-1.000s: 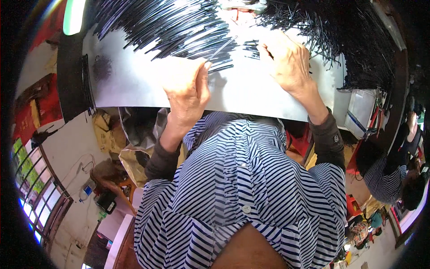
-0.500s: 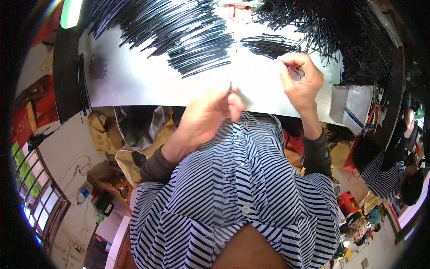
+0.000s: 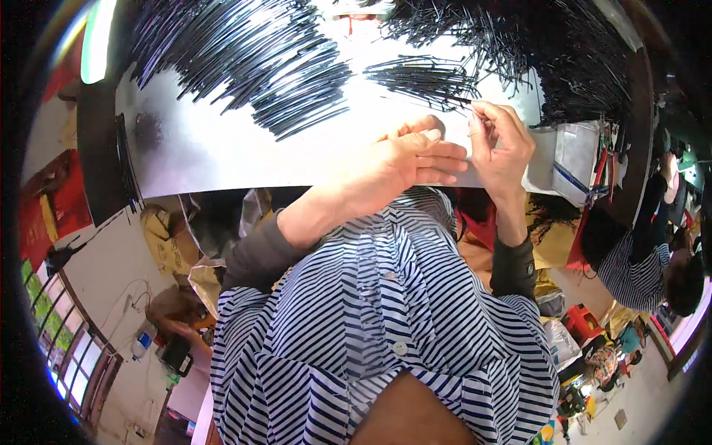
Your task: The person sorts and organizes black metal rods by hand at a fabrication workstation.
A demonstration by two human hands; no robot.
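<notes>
My right hand [image 3: 502, 148] is over the right part of the pale worktop [image 3: 245, 163], thumb and forefinger pinching a thin black rod [image 3: 461, 101] by its end. The rod points left, over a small pile of black rods [image 3: 423, 80]. Beside it, my left hand [image 3: 404, 159] reaches in from the left, its lower fingers stretched toward my right wrist. Its thumb lies close to the forefinger, and I see nothing between them. Farther left, many straight black rods [image 3: 297, 93] lie side by side in slanting rows.
A large tangled heap of black rods [image 3: 519, 44] covers the far right of the worktop. At the right edge stands a clear plastic box [image 3: 575, 159] next to some red-handled tools [image 3: 604, 170]. Another person in a striped top [image 3: 630, 274] is at the far right.
My left hand has moved right, close to my right hand, and its fingers have stretched out. The rod now shows clearly in my right hand, over the small pile. The whole view has shifted slightly.
</notes>
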